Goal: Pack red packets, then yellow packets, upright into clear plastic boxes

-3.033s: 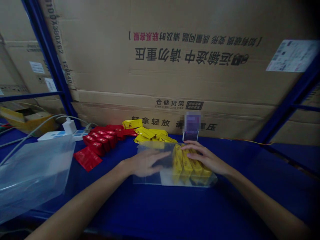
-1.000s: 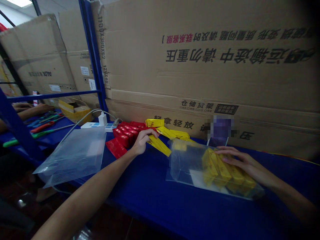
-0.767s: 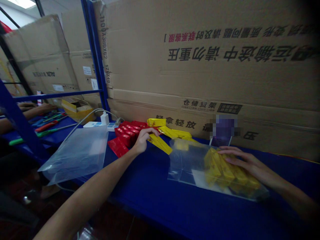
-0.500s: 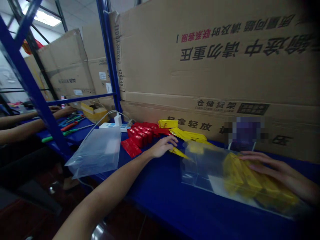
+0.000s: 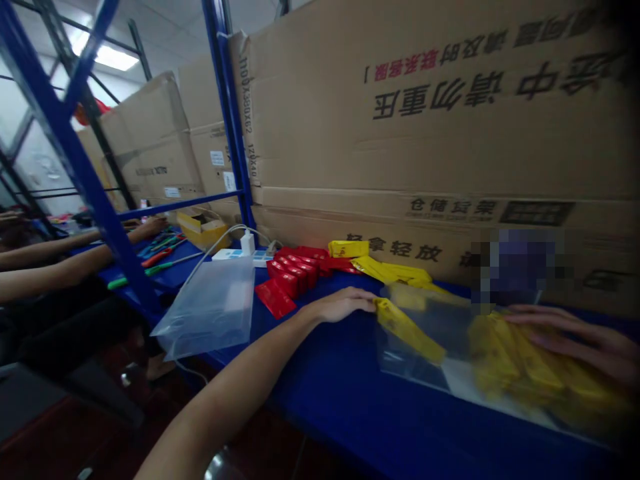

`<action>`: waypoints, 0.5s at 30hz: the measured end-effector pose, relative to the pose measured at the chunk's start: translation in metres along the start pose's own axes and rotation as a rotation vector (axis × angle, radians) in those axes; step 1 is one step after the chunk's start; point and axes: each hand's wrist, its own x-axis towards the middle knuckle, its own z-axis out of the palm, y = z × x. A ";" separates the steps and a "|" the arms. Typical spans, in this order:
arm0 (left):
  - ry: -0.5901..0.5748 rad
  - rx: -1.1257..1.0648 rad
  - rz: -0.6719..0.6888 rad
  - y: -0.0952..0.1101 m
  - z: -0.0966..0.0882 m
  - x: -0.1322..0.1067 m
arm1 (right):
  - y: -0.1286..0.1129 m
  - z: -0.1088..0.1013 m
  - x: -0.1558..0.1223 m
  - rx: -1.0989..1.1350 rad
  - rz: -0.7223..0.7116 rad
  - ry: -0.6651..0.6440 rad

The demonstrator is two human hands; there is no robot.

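Observation:
My left hand [image 5: 345, 305] holds one end of a long yellow packet [image 5: 410, 331], whose other end lies across the mouth of a clear plastic bag [image 5: 425, 347] on the blue table [image 5: 360, 407]. My right hand [image 5: 575, 337] lies flat, fingers stretched out, on top of the bag over several yellow packets [image 5: 520, 367] inside it. More yellow packets [image 5: 390, 270] and a row of red packets [image 5: 295, 273] lie behind my left hand, against the cardboard.
A second clear bag [image 5: 215, 310] hangs over the table's left edge. A white power strip with a charger [image 5: 245, 250] sits behind it. Large cardboard boxes [image 5: 425, 147] wall the back. Blue rack posts [image 5: 235, 127] stand left. Another person's arms [image 5: 60, 263] work at the far left.
My left hand left the bag, reached to the loose pile, took a yellow packet and carried it right to the bag's mouth. My view swung left, so the bag now sits far right.

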 end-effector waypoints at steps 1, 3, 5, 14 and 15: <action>-0.031 0.065 0.028 0.001 0.000 0.000 | -0.006 -0.003 0.006 0.040 -0.017 -0.091; -0.021 0.200 0.094 0.002 0.000 0.000 | -0.015 -0.008 0.015 0.050 -0.038 -0.168; -0.007 0.248 0.143 0.001 0.001 0.000 | -0.022 -0.012 0.018 0.062 -0.034 -0.179; 0.015 0.396 0.134 0.001 0.011 0.001 | -0.028 -0.011 0.011 0.096 -0.033 -0.171; 0.045 0.449 0.116 0.002 0.015 0.002 | -0.028 -0.011 0.011 0.097 -0.029 -0.169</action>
